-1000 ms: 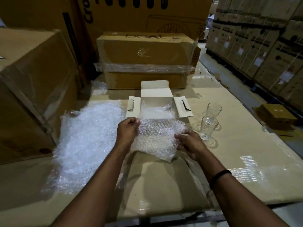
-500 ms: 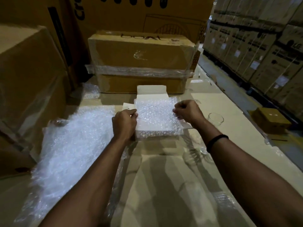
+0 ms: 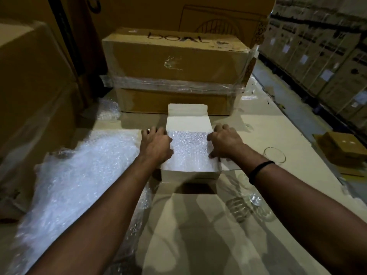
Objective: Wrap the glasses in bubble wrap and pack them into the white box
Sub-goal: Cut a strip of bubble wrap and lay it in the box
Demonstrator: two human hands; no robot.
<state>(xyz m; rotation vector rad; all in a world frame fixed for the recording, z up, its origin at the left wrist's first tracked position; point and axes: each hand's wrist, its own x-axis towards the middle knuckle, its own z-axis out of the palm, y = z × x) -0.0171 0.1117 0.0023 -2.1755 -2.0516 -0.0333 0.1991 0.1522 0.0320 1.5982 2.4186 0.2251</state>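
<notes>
- Head view: left hand and right hand press flat, grip wide, on the bubble wrap filling the white box.
- Box lid stands open behind.
- Two glasses sit on the desk under the right forearm.
- Loose wrap sheet lies left.

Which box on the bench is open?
The small white box between the left hand and right hand, lid flap up, bubble wrap inside. The brown cardboard boxes are sealed.

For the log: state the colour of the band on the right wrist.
Black wristband, clearest in the head view.
</notes>
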